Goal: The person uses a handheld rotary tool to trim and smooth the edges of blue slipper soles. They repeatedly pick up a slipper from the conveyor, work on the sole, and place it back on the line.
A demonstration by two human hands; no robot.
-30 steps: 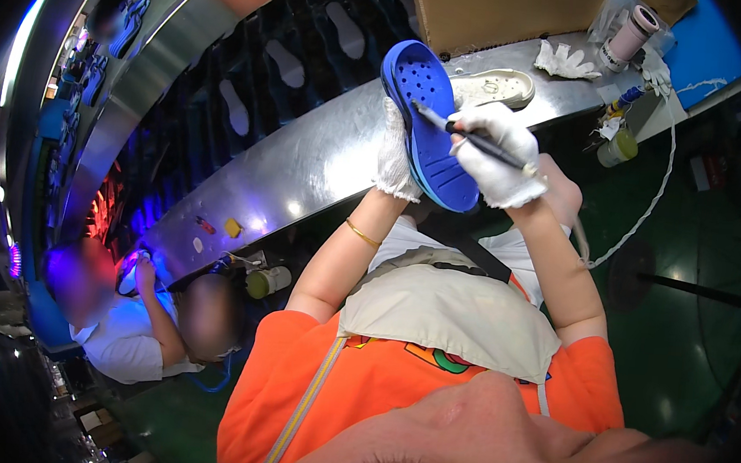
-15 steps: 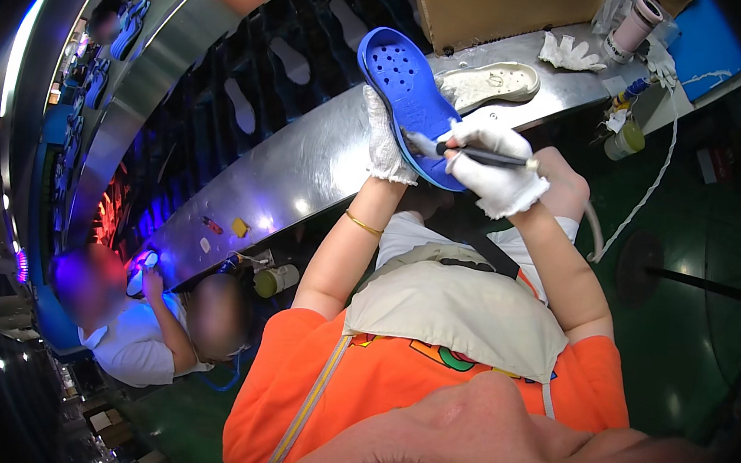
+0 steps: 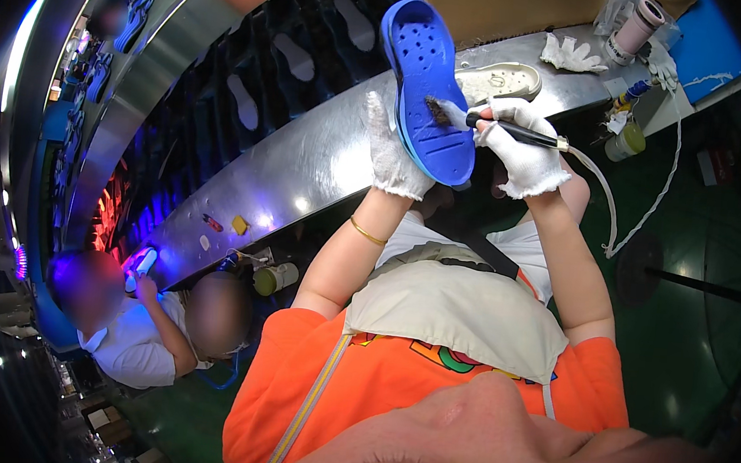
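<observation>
A blue shoe sole [image 3: 428,71] with round holes near its toe end is held up, tilted, over the metal bench. Along its left edge my left hand [image 3: 394,157], in a white knit glove, supports it from behind and below; most of those fingers are hidden. My right hand [image 3: 523,152], gloved with bare fingertips, is closed round the black handle of a brush [image 3: 509,129]. A white hose runs from the handle's end. The brush's bristles touch the middle of the sole. Behind the sole lies a cream shoe sole [image 3: 502,81] on the bench.
The metal bench [image 3: 307,152] runs diagonally beside a dark conveyor carrying several grey insoles [image 3: 294,57]. A cardboard box [image 3: 510,7], a white glove [image 3: 573,54] and a pink tumbler [image 3: 637,28] are at the far right. Two co-workers, one in a white shirt [image 3: 148,349], sit at left.
The sole has risen and turned more upright. My right hand has moved slightly right and down, and the brush has shifted up the sole to its middle.
</observation>
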